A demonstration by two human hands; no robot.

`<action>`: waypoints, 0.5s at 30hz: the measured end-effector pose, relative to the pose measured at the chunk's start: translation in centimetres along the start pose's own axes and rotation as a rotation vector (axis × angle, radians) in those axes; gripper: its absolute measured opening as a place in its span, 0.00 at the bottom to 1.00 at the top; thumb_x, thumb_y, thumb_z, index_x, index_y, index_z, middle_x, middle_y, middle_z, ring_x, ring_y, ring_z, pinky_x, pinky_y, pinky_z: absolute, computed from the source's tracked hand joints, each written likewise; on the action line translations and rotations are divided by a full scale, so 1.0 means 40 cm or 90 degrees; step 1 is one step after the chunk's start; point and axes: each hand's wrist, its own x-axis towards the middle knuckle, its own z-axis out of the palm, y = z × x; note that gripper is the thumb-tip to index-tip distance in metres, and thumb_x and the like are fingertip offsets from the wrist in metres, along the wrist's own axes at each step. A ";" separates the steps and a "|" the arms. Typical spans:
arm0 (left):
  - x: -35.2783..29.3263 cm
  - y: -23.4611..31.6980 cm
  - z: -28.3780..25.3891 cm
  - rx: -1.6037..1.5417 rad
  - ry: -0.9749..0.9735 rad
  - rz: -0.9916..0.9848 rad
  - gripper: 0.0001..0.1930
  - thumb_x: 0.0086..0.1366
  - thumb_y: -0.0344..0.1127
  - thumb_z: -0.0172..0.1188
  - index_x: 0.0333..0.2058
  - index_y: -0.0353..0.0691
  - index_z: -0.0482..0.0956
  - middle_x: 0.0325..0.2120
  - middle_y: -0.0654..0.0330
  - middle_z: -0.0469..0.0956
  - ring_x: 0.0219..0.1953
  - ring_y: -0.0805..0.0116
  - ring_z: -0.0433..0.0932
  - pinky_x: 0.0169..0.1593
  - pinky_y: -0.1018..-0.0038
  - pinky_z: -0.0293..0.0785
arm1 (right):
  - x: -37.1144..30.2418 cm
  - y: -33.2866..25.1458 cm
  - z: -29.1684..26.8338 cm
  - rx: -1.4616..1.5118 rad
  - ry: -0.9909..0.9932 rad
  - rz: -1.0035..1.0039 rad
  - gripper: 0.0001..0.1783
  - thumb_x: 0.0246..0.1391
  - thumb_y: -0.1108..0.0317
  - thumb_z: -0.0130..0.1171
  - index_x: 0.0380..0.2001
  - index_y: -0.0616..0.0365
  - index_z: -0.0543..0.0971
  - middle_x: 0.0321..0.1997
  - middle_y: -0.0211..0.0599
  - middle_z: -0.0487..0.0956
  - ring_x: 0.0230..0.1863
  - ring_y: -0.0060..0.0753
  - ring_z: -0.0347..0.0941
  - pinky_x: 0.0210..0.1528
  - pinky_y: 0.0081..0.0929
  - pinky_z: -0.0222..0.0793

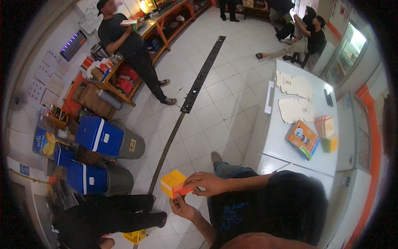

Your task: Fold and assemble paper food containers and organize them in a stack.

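Observation:
A small yellow and orange carton (173, 182) is held in front of my black shirt, its orange side turned toward me. My right hand (206, 183) comes from the right, with its fingers closed over the carton's orange flap. From below, my left hand (185, 208) pinches the lower edge of the orange part between thumb and fingers. Some of the carton's near end is hidden behind my right fingers.
On a white chest top (265, 145) lie flat cream card sheets (296, 110), an orange panda-print pack (302, 139), stacked cartons (326, 126) and a dark phone (328, 97). Blue-lidded grey bins (132, 143) stand left. A person (132, 45) holds a box; another (112, 218) is near me.

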 end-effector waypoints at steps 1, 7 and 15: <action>0.000 0.002 0.002 -0.001 0.001 0.013 0.12 0.67 0.34 0.58 0.43 0.31 0.74 0.35 0.56 0.78 0.37 0.69 0.77 0.43 0.75 0.76 | -0.001 0.005 -0.001 0.000 -0.001 0.000 0.21 0.54 0.66 0.61 0.53 0.53 0.75 0.53 0.39 0.74 0.56 0.42 0.68 0.59 0.39 0.63; -0.011 0.033 0.027 -0.108 0.056 0.031 0.14 0.66 0.35 0.60 0.41 0.27 0.74 0.33 0.55 0.79 0.34 0.67 0.80 0.40 0.76 0.78 | -0.005 0.026 -0.006 -0.087 0.021 0.042 0.24 0.48 0.61 0.66 0.50 0.50 0.75 0.53 0.36 0.73 0.56 0.40 0.67 0.59 0.39 0.60; -0.013 0.086 0.049 -0.164 0.118 -0.031 0.11 0.67 0.34 0.58 0.41 0.30 0.74 0.33 0.58 0.78 0.34 0.72 0.80 0.37 0.80 0.77 | -0.005 0.025 -0.009 -0.062 0.035 0.031 0.25 0.49 0.56 0.67 0.49 0.49 0.74 0.50 0.32 0.76 0.53 0.37 0.71 0.57 0.38 0.61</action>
